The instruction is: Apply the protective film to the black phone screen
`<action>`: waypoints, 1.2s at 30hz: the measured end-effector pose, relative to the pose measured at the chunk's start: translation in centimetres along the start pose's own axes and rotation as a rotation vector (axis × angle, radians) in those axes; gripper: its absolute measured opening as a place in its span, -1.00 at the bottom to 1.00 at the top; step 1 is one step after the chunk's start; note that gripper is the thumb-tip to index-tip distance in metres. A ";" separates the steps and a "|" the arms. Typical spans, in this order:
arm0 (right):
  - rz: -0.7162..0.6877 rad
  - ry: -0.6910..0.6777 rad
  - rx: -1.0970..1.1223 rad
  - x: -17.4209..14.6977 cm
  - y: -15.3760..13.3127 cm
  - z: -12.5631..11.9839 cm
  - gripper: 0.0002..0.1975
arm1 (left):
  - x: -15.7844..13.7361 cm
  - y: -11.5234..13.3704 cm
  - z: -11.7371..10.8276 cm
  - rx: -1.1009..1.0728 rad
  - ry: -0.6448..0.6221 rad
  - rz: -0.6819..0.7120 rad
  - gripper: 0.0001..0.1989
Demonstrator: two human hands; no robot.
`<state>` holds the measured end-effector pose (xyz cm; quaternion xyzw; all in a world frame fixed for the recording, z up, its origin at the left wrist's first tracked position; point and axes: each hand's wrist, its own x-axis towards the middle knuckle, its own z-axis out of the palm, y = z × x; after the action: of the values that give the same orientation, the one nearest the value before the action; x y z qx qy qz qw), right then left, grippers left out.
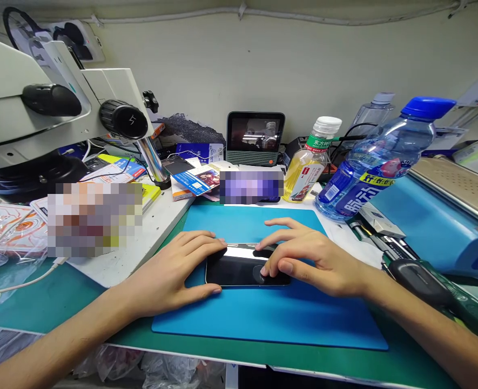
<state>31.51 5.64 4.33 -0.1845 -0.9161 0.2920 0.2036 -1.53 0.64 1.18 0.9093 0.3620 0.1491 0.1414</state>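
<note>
A smartphone (234, 270) with a dark, glossy screen lies flat and sideways on a blue mat (263, 319). My left hand (177, 267) holds its left end, fingers along the far edge and thumb at the near edge. Over the right half is my right hand (315, 256), its fingers apart and bent. A fingertip touches the glass beside a faint round shape; whether that is a reflection or a small object I cannot tell. A bright light reflection runs along the far part of the screen.
A microscope (121, 116) stands at left on a white base (137, 254). Behind the mat are a small display (255, 138), cards (198, 178) and a tea bottle (307, 167). A tilted blue-capped bottle (376, 162), tools (401, 248) and a blue machine (429, 221) are at right.
</note>
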 end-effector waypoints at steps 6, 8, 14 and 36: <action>0.036 -0.015 0.043 0.2 0.1 0.3 -0.72 | 0.0 0.1 -0.1 -0.007 0.018 -0.001 -0.39; 0.059 -0.029 0.071 0.3 0.1 0.3 -0.72 | 0.0 0.2 -0.1 -0.007 0.013 -0.003 -0.39; 0.090 -0.066 0.097 0.3 -0.1 0.4 -0.69 | 0.0 0.1 -0.2 -0.004 -0.002 -0.006 -0.39; 0.082 -0.100 0.095 0.4 -0.5 0.4 -0.73 | 0.0 0.2 -0.1 -0.005 0.028 -0.005 -0.37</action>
<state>30.91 5.23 4.48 -0.1972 -0.9019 0.3522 0.1539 -1.47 0.49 1.35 0.9058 0.3659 0.1623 0.1392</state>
